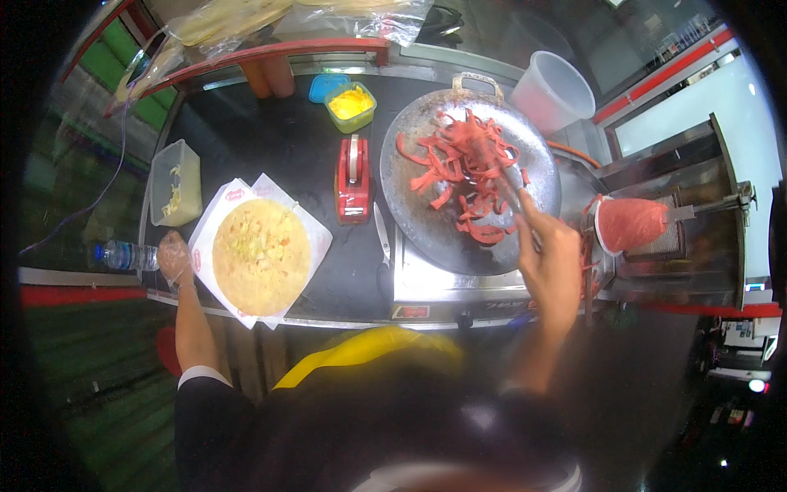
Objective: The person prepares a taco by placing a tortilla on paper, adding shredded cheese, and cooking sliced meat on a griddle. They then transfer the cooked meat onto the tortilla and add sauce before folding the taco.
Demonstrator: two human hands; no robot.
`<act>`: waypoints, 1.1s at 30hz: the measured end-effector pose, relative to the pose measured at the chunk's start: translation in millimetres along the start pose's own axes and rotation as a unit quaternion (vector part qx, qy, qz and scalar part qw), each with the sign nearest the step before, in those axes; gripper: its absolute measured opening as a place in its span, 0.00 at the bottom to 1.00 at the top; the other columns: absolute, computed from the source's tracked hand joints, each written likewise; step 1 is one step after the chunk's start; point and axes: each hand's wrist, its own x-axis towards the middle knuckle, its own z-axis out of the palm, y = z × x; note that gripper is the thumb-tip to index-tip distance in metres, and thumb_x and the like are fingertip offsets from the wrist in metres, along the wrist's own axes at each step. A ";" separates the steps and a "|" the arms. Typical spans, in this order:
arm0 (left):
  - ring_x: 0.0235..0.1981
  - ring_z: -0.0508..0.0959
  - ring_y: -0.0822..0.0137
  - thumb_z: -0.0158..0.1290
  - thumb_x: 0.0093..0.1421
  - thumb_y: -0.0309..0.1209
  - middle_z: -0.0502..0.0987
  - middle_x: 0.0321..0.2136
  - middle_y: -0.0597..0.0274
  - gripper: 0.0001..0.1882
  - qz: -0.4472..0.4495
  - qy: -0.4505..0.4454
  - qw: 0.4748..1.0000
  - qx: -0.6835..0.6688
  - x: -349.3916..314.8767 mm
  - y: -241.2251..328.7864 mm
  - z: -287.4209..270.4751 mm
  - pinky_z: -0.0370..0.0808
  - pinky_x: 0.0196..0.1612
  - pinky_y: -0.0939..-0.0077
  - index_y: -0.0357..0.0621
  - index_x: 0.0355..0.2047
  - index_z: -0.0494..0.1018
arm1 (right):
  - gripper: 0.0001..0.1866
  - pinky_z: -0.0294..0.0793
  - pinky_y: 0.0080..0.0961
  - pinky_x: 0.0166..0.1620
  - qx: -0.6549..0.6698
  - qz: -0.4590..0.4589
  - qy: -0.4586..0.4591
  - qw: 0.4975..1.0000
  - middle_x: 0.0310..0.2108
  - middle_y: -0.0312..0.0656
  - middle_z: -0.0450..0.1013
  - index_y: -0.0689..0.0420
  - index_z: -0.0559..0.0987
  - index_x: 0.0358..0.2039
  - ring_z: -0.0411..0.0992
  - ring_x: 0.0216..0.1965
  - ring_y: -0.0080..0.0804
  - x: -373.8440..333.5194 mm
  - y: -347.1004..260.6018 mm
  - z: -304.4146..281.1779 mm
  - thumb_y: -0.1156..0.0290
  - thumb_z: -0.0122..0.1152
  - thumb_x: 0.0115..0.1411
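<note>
Red strips of meat (459, 176) lie in a heap on a big round metal pan (410, 209). The pan sits on a metal stove (434, 287) at the right part of the black tabletop (270, 139). The right hand (549, 266) is over the near right edge of the pan. Its fingers are closed around thin metal tongs (510, 190), and the tips of the tongs reach into the meat.

The left hand (175, 258) wears a thin see-through glove. It rests at the left edge of the white paper (225, 201), with its fingers curled loosely and holding nothing. On the paper lies a round flat bread (261, 256) with pale bits of food on top. It is near the person, left of the stove.

Between the bread and the pan stands a red tape holder (353, 180). A pair of scissors (382, 238) lies just beside the stove. Far from the person sits a small green tub (351, 107) full of yellow food, and next to it a blue lid (327, 86). A clear box (175, 182) with pale shreds stands at the far left of the tabletop. A water bottle (125, 256) lies on its side left of the gloved hand.

Right of the pan, a lump of pink meat (630, 223) hangs on a spit in a metal grill (697, 205). A white plastic bucket (553, 90) stands far behind the pan. Clear plastic bags (246, 20) lie on the red shelf (270, 51) at the far side.
</note>
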 end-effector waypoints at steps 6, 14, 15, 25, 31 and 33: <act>0.34 0.86 0.33 0.50 0.73 0.38 0.87 0.34 0.36 0.22 0.025 0.002 1.000 0.000 1.5 -2.4 1.0 0.80 0.40 0.39 0.32 0.30 0.84 | 0.21 0.77 0.52 0.39 -0.008 -0.049 -0.039 0.998 0.34 0.62 0.81 0.62 0.83 0.66 0.82 0.33 0.60 4.4 9.2 4.2 0.72 0.66 0.75; 0.34 0.86 0.33 0.50 0.73 0.37 0.87 0.34 0.36 0.22 0.027 0.016 0.999 -0.013 0.1 -10.7 9.6 0.80 0.41 0.37 0.33 0.30 0.84 | 0.25 0.79 0.52 0.43 0.017 -0.081 -0.074 0.994 0.35 0.63 0.83 0.64 0.81 0.69 0.84 0.36 0.60 -5.4 7.7 5.3 0.74 0.68 0.73; 0.34 0.86 0.32 0.50 0.72 0.37 0.87 0.35 0.36 0.22 0.034 0.015 0.999 -0.012 0.8 -12.0 10.9 0.80 0.42 0.37 0.33 0.30 0.84 | 0.25 0.79 0.53 0.43 -0.001 -0.034 -0.055 0.998 0.35 0.63 0.83 0.64 0.81 0.69 0.84 0.36 0.61 -6.3 8.5 6.7 0.73 0.68 0.73; 0.36 0.86 0.30 0.50 0.72 0.39 0.87 0.35 0.33 0.23 -0.013 0.028 0.999 -0.024 -0.8 2.5 2.1 0.80 0.44 0.37 0.32 0.32 0.86 | 0.25 0.76 0.48 0.39 -0.050 0.017 0.029 0.998 0.33 0.67 0.79 0.61 0.82 0.69 0.80 0.32 0.62 6.7 27.6 3.0 0.72 0.67 0.73; 0.35 0.86 0.33 0.50 0.73 0.37 0.87 0.35 0.35 0.21 0.112 0.017 0.993 0.016 1.5 -8.0 3.9 0.80 0.41 0.39 0.31 0.32 0.84 | 0.23 0.77 0.55 0.41 -0.060 0.007 0.030 0.998 0.34 0.64 0.82 0.63 0.84 0.65 0.83 0.34 0.65 13.6 28.6 0.3 0.70 0.68 0.73; 0.35 0.86 0.34 0.51 0.73 0.36 0.86 0.34 0.36 0.21 0.053 0.014 0.998 -0.014 2.5 -14.8 9.2 0.80 0.41 0.40 0.32 0.32 0.84 | 0.23 0.76 0.55 0.41 -0.052 0.007 0.012 0.999 0.35 0.65 0.82 0.63 0.84 0.65 0.83 0.34 0.65 17.3 28.7 -0.1 0.69 0.68 0.73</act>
